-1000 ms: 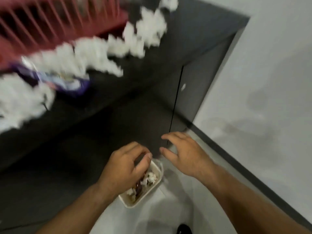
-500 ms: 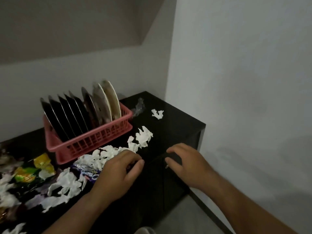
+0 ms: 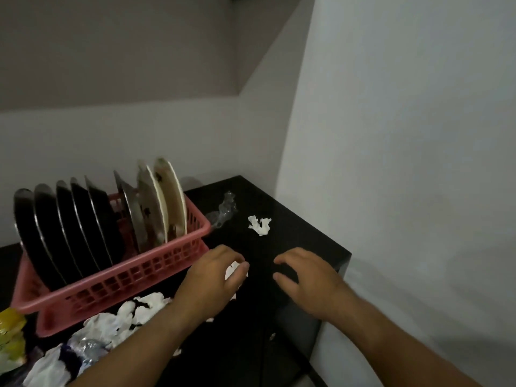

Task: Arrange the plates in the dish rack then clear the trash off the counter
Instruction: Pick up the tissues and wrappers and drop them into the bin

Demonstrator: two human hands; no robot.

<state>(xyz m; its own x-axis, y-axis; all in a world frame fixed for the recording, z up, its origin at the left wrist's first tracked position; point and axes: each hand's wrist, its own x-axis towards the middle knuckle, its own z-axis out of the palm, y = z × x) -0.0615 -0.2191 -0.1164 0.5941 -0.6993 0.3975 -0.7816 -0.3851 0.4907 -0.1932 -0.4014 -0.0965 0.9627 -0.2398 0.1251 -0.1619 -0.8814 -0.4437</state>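
Pink plastic dish rack (image 3: 134, 277) sits on the black desk (image 3: 296, 238), left of centre. The plates stand on edge inside it: dark plates (image 3: 72, 227) in a row on the left, pale plates (image 3: 170, 199) at the right end, all leaning a bit to the left.

Trash is on the desk. In front of the rack a heap of paper scraps (image 3: 128, 314) runs toward the near-left corner, w/ a yellow wrapper (image 3: 9, 328) at the frame edge and sth bluish among them, too blurred to name. Further back a lone scrap (image 3: 259, 225) lies on bare desk, and a crumpled bit of clear plastic (image 3: 226, 208) lies just beside the rack's far right corner.

Our left hand (image 3: 212, 280) is just right of the rack's near corner, grip curled, thumb & fingers pinching a white scrap (image 3: 232, 270). Whether that scrap is lifted off the desk we can't tell. Our right hand (image 3: 310, 280) is beside the left, apart from it, palm down over the desk near the right edge; its grip is spread, fingers loosely bent, holding nothing. Pale wall (image 3: 405, 163) rises to the right of the desk.
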